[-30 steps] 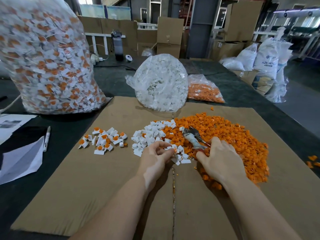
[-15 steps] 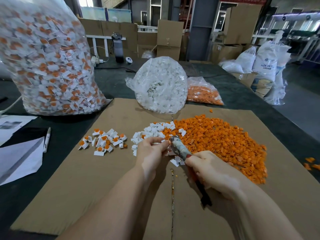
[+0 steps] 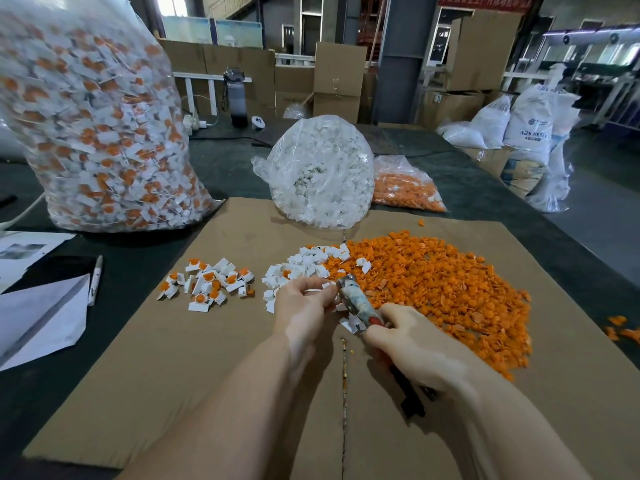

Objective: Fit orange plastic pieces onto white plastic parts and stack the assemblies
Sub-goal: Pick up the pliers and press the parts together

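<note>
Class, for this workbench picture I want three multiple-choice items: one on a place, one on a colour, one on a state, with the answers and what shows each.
1. Where does the small heap of finished assemblies lie on the cardboard sheet?
A. left of the loose white parts
B. right of the orange pile
C. inside the bag of white parts

2. What colour is the big loose pile of pieces on the cardboard?
A. blue
B. orange
C. green

3. What is the right hand doing?
A. lying flat on the cardboard
B. gripping a pliers-like tool
C. lifting a bag

Answers:
1 A, the heap sits left of the white parts.
2 B, the pile is plainly orange.
3 B, its fingers curl round the tool, whose tip meets the left hand.
</note>
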Motion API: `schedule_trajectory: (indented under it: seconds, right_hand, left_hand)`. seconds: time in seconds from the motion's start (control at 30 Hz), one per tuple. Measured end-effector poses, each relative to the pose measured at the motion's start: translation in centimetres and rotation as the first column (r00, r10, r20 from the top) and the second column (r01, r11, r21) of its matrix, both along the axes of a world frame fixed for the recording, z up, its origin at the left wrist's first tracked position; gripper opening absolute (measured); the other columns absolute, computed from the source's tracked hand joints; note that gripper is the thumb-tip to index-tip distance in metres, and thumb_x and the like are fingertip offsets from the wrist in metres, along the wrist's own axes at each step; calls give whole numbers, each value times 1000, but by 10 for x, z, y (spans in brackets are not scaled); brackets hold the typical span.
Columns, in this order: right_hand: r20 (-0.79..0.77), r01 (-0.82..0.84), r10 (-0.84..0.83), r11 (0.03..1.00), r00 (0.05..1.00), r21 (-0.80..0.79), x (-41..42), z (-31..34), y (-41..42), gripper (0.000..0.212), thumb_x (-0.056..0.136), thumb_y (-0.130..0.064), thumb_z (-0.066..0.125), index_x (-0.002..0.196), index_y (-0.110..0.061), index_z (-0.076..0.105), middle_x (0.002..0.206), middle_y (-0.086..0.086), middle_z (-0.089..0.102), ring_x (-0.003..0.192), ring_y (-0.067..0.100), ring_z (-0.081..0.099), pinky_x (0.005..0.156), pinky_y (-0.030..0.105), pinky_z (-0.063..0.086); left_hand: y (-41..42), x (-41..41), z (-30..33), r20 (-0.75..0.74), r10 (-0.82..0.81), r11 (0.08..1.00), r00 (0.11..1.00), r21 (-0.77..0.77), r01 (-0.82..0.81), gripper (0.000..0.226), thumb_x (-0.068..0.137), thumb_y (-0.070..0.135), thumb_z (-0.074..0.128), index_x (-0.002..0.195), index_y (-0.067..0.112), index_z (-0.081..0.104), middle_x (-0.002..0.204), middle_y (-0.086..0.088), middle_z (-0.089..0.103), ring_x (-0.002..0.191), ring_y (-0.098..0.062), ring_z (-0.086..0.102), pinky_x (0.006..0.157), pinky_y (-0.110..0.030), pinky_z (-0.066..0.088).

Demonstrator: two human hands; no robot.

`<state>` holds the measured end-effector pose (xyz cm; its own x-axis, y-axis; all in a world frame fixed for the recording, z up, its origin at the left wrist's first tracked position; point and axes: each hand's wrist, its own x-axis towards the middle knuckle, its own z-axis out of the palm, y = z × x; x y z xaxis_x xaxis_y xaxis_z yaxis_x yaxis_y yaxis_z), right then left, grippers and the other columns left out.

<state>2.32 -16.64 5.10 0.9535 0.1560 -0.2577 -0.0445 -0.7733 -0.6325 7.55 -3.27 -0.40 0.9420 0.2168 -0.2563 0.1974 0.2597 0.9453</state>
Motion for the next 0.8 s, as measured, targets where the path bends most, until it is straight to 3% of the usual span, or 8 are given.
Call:
schedule_trajectory:
  seconds: [0.17, 0.3, 0.37, 0.57, 0.7, 0.73, 0.8]
  right_hand:
    - [-91, 5, 0, 998, 996, 59, -2, 2, -2, 21, 90, -28, 49, 74, -18, 40, 73, -2, 42, 62, 14, 41, 59, 30, 31]
    - [-18, -17, 17, 1000, 1000, 26, -2, 2, -2, 24, 92, -27, 47, 72, -19, 37, 70, -3, 39, 57, 12, 36, 53, 26, 27]
    - [31, -15, 14, 1000, 999, 11, -2, -1, -2, 24, 93, -26, 47, 73, -19, 36, 71, -2, 39, 58, 13, 35, 53, 26, 26]
    - [134, 35, -36, 999, 990, 6, -3, -14, 0, 26, 91, -24, 50, 70, -20, 35, 73, -1, 40, 59, 13, 36, 53, 26, 27]
    - [225, 127, -128, 992, 966, 21, -1, -23, -6, 19, 85, -38, 60, 80, -23, 50, 78, -8, 49, 67, 9, 46, 57, 27, 35]
    - [264, 172, -167, 985, 950, 5, 1, -25, -8, 21, 84, -42, 62, 85, -24, 51, 79, -11, 48, 70, 7, 47, 59, 28, 36]
    - [349, 263, -222, 962, 910, -72, 6, -29, -14, 27, 82, -45, 62, 94, -24, 51, 85, -10, 49, 78, 12, 48, 64, 30, 37]
  left_hand:
    - [0, -1, -1, -2, 12, 999, 1000, -50, -12, 7, 86, 1, 61, 88, 7, 60, 76, -14, 66, 63, -21, 67, 53, -29, 55]
    - [-3, -1, -2, -9, 18, 994, 1000, -109, -19, 7, 85, -1, 62, 83, 6, 61, 79, -19, 64, 80, -34, 66, 77, -51, 56]
    - [-3, -1, -4, -12, 22, 996, 1000, -84, -22, 6, 83, 1, 63, 83, 7, 62, 79, -20, 66, 83, -37, 66, 81, -56, 54]
    - [-3, -2, -6, -8, 24, 992, 1000, -121, -25, 6, 82, -2, 63, 85, 2, 62, 77, -20, 66, 79, -35, 67, 81, -50, 55]
    - [-2, -7, -4, 11, 40, 985, 999, -171, -38, 14, 85, -4, 60, 99, -4, 57, 84, -23, 62, 77, -30, 65, 79, -46, 56]
    - [0, -9, -4, 37, 29, 993, 999, -112, -24, 14, 85, -3, 61, 99, -4, 58, 80, -20, 63, 72, -24, 66, 73, -37, 58]
    - [6, -13, -5, 109, -49, 982, 993, 187, 28, 15, 87, 5, 63, 101, 2, 64, 73, -8, 64, 62, -7, 63, 61, -17, 51]
